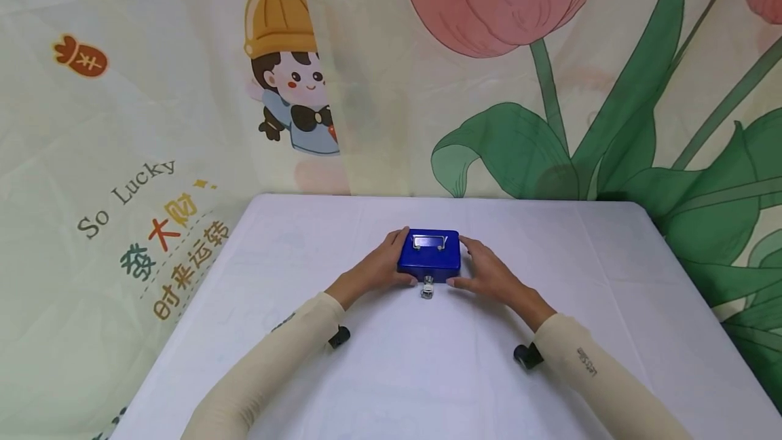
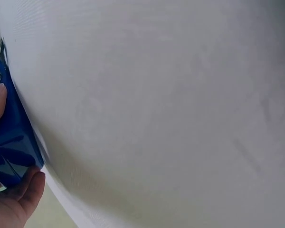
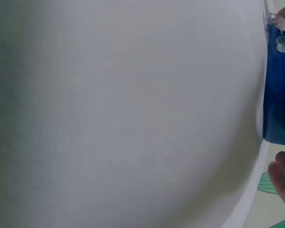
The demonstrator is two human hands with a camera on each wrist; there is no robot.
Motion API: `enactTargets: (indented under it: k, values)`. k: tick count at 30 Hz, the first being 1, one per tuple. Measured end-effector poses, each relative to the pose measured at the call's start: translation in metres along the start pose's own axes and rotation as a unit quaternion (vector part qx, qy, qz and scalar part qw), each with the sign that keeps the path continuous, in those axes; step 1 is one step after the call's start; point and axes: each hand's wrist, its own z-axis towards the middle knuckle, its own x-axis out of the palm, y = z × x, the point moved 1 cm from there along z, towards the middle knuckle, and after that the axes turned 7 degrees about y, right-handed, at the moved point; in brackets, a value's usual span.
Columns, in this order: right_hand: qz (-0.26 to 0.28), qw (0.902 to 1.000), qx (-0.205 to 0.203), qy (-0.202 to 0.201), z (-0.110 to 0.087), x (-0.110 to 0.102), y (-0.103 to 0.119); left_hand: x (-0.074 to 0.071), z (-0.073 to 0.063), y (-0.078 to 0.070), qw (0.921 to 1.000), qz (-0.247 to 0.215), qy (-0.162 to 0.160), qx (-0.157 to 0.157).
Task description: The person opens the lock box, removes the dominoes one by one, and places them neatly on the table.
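Note:
A small blue metal cash box (image 1: 430, 260) with a silver handle (image 1: 429, 242) on its lid sits on the white table. Keys on a ring (image 1: 427, 292) hang from the lock on its front. My left hand (image 1: 386, 262) grips the box's left side, thumb at the front; the left wrist view shows fingers (image 2: 32, 192) touching the box's edge. My right hand (image 1: 491, 276) is at the right side, thumb near the front corner. In the right wrist view its loosely bent fingers (image 3: 282, 175) stand slightly apart from the box (image 3: 278, 109).
The white-covered table (image 1: 342, 386) stretches around the box, its back edge a little behind it. Behind hangs a printed cloth (image 1: 379, 87) with tulips and a cartoon figure. Small black devices (image 1: 527, 356) sit at both wrists, below the cream sleeves (image 1: 293, 352).

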Motion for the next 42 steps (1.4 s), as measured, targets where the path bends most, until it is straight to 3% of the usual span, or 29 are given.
enactTargets:
  k: [6, 20, 42]
  values:
    - [-0.002, 0.9999, 0.002, 0.011, 0.0042, 0.0004, -0.0021, -0.0013, 0.0001, 0.0018, 0.9999, -0.004, 0.01, 0.006]
    - [-0.017, 0.9996, -0.016, 0.018, 0.0063, 0.0002, -0.0032, -0.0037, -0.0048, 0.0056, 0.9982, -0.027, 0.019, 0.051]
    - [-0.018, 0.9993, -0.01, 0.032, 0.0068, -0.0017, -0.0035, -0.0044, -0.0035, 0.0055, 0.9987, 0.0, 0.011, 0.05]
